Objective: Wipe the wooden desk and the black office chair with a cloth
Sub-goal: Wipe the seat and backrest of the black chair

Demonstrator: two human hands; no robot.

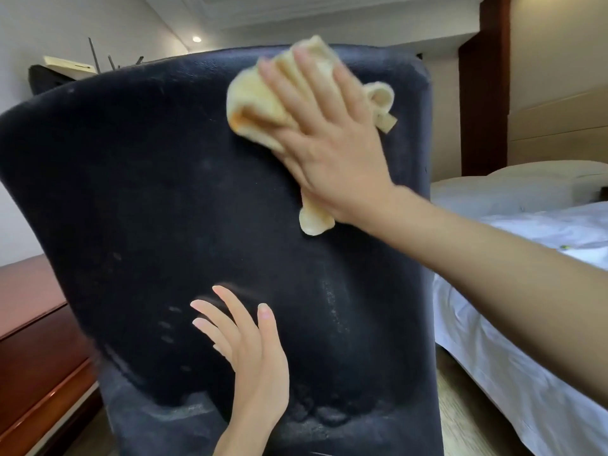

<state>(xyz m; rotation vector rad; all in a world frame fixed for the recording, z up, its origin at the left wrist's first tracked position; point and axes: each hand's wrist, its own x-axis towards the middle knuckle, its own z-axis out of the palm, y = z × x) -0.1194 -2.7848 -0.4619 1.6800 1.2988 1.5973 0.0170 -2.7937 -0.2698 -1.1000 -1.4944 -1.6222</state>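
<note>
Yellow cloth (250,106) under my right hand (332,153), fingers (283,90) straight, wipes the chair (148,192) back; left hand (256,357) splayed, empty, perhaps steadying; lower smudges (184,413) next.

The person's arms are bare: the right hand (325,136) leads into an uncovered right forearm (493,268) that fills the picture out to its right edge, with skin showing all along it. The left hand (253,353) is seen only as far as the left wrist (243,436), also bare. Its fingers are slender, with rounded nails grown slightly past the fingertips, while the right hand's outline is softened by blur.
</note>
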